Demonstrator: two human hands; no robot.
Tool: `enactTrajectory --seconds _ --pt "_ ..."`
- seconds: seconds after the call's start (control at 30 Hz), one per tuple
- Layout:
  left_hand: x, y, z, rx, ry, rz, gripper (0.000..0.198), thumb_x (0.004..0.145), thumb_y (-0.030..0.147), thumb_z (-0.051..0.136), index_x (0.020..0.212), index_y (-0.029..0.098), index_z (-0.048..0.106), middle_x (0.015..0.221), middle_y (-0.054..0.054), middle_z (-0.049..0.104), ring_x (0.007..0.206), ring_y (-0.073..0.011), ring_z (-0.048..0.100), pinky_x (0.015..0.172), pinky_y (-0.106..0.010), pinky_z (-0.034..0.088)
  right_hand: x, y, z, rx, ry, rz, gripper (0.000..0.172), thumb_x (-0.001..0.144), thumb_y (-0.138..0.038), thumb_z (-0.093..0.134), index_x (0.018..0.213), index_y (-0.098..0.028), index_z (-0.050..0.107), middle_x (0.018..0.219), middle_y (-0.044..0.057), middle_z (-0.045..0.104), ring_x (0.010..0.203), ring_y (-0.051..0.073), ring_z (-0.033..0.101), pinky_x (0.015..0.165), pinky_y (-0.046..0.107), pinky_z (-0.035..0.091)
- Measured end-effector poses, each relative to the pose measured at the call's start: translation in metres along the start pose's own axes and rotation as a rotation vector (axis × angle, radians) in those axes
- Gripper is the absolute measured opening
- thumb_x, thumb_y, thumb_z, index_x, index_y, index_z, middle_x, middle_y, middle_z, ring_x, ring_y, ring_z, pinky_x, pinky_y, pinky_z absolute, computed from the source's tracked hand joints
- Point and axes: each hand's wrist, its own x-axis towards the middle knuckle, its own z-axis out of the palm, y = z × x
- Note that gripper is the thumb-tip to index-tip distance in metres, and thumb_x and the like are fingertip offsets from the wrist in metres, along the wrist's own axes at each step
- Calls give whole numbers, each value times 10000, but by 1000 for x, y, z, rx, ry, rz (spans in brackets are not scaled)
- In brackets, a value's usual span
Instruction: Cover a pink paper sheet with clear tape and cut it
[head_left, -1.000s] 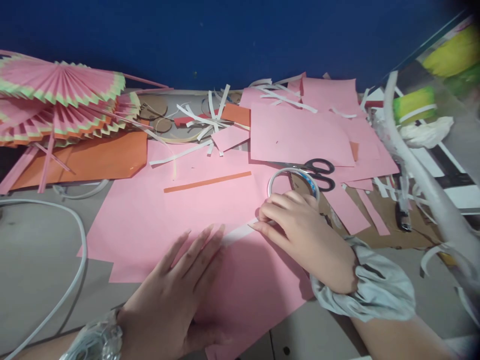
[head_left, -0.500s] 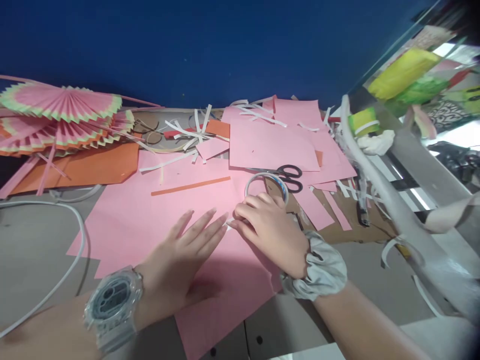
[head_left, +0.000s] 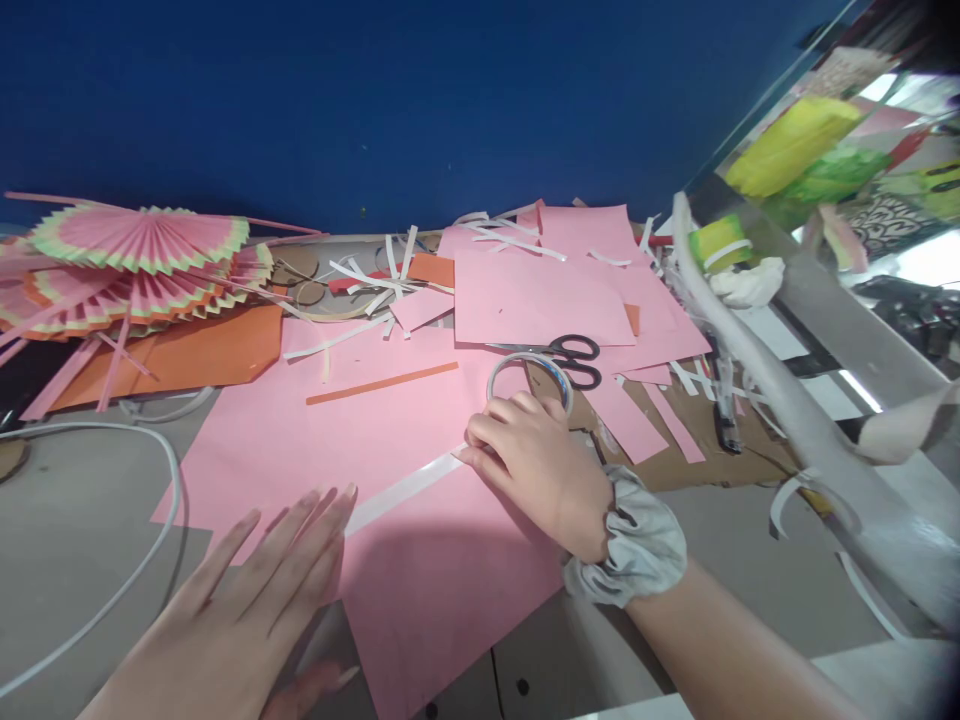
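A strip of white tape (head_left: 405, 491) runs diagonally across the pink paper (head_left: 382, 430). My left hand (head_left: 262, 580) lies flat, fingers stretched out, with its fingertips at the strip's lower left end. At the upper right end of the strip, my right hand (head_left: 536, 465) is closed, thumb and fingers pinched on the tape. The tape roll (head_left: 493, 378), a white ring with blue inside, stands at the knuckles of that hand and is partly hidden by it. Black-handled scissors (head_left: 577, 350) lie just behind the roll. A thin orange paper strip (head_left: 382, 384) rests on the pink paper.
Pleated pink paper fans (head_left: 150, 240) lie at the left on orange paper (head_left: 187, 350). More pink sheets (head_left: 540, 290) and white paper scraps (head_left: 390, 275) are at the back. A cutter (head_left: 726, 410) lies at the right beside a grey bar (head_left: 750, 370). A white cable (head_left: 169, 500) curves at left.
My left hand has slid down and left along the paper, uncovering the white tape strip. My right hand has stayed nearly in place, still pinched by the roll.
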Motion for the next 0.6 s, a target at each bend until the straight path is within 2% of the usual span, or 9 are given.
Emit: enactTrajectory --seconds 0.1,0.17,0.3,0.47,0.6 --pt "17 14 -7 7 75 40 739 783 564 537 1415 279 280 1443 -4 368 1320 -264 314 1132 -423 77 -1 -1 0 -7 22 -7 209 883 -363 507 759 -208 571 805 3 582 828 180 467 754 344 271" --pt "37 22 -7 20 38 96 690 806 568 496 1394 243 338 1453 -34 352 1324 -271 310 1126 -428 106 -2 -2 -1 -12 32 -16 197 888 -348 498 771 -207 569 815 7 583 832 181 468 753 342 274" --pt "65 27 5 30 -9 246 748 833 568 432 1418 132 264 1494 -73 247 1378 -275 164 1113 -439 101 -3 -4 -5 -40 28 -36 222 909 -329 450 786 -194 576 860 33 597 854 195 472 772 355 274" --pt "63 19 15 0 -30 269 751 832 516 464 1424 119 227 1496 -88 233 1387 -251 135 1117 -434 81 -4 -6 -9 -63 17 3 326 938 -222 318 786 -171 602 849 48 622 853 205 488 802 377 266" --pt "55 20 15 9 -26 237 762 816 526 484 1419 125 246 1495 -85 238 1385 -253 146 1125 -436 69 -3 -10 -8 -112 72 53 313 917 -209 345 745 -173 604 797 43 622 820 201 498 833 381 272"
